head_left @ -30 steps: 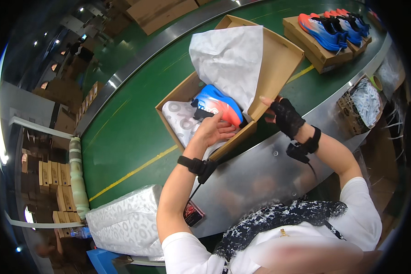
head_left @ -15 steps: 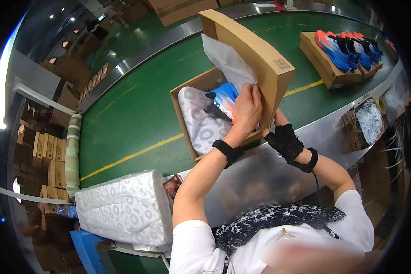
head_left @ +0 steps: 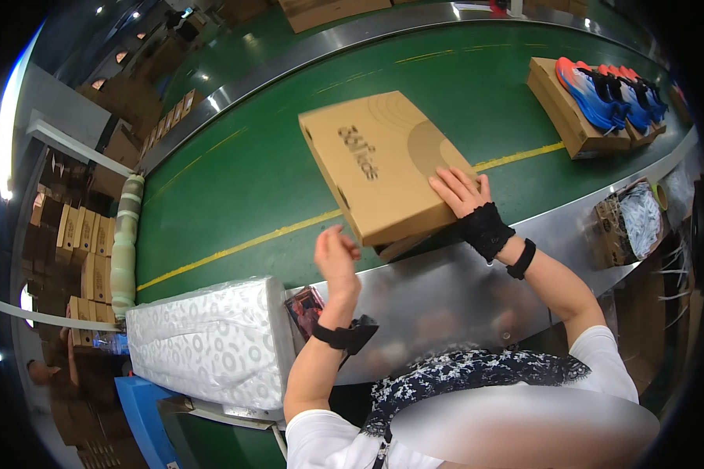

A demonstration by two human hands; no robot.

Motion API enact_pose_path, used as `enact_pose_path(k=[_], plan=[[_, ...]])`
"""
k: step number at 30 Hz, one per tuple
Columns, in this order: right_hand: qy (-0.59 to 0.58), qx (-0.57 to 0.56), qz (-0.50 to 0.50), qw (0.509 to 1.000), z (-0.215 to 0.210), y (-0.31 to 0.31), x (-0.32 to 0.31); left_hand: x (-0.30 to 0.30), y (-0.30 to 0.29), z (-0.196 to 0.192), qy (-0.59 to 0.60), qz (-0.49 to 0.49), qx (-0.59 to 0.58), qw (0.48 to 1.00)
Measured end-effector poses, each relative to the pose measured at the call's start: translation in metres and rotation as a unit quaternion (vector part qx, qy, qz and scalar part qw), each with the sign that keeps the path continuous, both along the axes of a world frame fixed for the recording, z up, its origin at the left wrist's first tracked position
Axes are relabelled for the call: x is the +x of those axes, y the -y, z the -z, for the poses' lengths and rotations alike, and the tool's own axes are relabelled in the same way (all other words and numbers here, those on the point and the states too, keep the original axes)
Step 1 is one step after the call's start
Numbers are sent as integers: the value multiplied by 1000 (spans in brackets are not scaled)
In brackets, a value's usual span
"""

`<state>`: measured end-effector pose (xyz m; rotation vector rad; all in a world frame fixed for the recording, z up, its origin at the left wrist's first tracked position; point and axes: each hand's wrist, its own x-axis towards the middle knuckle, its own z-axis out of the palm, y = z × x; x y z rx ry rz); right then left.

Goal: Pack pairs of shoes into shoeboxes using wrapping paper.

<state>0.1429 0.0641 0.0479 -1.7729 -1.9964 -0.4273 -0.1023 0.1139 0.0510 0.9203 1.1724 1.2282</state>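
A brown cardboard shoe box (head_left: 395,168), its lid closed, sits at an angle on the green conveyor belt. My right hand (head_left: 463,195), in a black fingerless glove, rests with fingers spread on the lid's near right corner. Just off the box's near left corner, my left hand (head_left: 336,254) is raised with its fingers curled in and nothing visible in them. The shoes and tissue paper inside the box are hidden by the lid.
At the right, blue, white and red shoes (head_left: 594,98) stand on boxes. A stack of patterned wrapping paper (head_left: 207,340) lies at the near left. A carton of pale crumpled material (head_left: 637,223) stands beyond the metal edge (head_left: 446,305) at the right.
The lid has come down over the shoes and tissue paper. My left hand has drawn back toward me from inside the box; my right hand has moved onto the lid.
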Motion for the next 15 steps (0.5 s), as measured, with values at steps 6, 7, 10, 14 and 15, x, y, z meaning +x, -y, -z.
enact_pose_path(k=[6,7,10,14,15], plan=[[75,-35,-4,997,4,2,2,9,-13,-21,-15,62,-101,993],[74,-29,-8,997,1,1,-2,15,-15,-28,-17,115,-95,989],[80,-15,-8,997,-4,5,-10,19,-30,9,-116,88,8,989],[78,32,-9,996,15,17,-1,20,-20,45,-205,69,82,973],[78,30,-7,996,15,24,-1,21,-12,42,-200,68,104,972]])
